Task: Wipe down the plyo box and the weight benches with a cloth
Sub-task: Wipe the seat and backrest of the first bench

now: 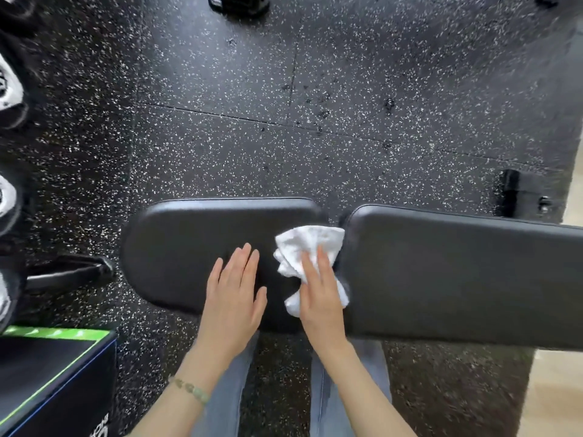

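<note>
A crumpled white cloth (pixel 307 258) is pressed flat under the right hand (pixel 320 294), fingers straight, at the gap between the black padded weight bench's (pixel 441 279) two pads. The left hand (pixel 233 298) is laid flat, released, on the shorter seat pad (pixel 189 247). A black plyo box with green edging (pixel 53 373) is seen lower left on speckled rubber flooring (pixel 252 121).

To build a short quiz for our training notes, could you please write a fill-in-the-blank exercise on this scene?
1. The right hand presses a ____ cloth onto the weight bench.
2. The left hand lies flat on the seat pad and holds ____.
3. The bracelet is on the ____ wrist.
4. The plyo box has a bright ____ edge.

Missing words: white; nothing; left; green.
</note>
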